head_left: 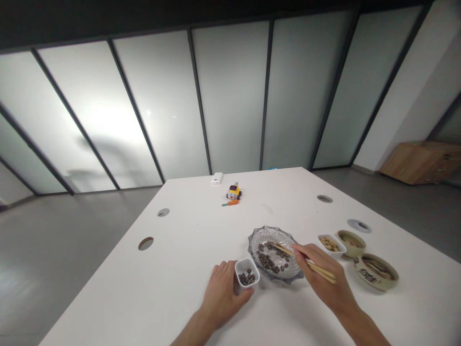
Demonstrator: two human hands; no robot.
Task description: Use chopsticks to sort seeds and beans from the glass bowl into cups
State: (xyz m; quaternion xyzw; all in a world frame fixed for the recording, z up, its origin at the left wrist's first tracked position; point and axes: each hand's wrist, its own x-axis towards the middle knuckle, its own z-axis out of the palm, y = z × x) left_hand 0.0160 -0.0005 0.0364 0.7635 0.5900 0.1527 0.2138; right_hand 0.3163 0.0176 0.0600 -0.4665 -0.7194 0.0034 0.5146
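My right hand holds a pair of wooden chopsticks, their tips down inside a clear glass bowl that holds several small dark beans. My left hand rests on the white table, fingers against the side of a small white square dish with a few dark beans in it. That dish stands just left of the glass bowl.
To the right stand a white dish of pale nuts and two tan ceramic bowls. Farther back lie a yellow toy, an orange pen and a white box. Round cable holes dot the table.
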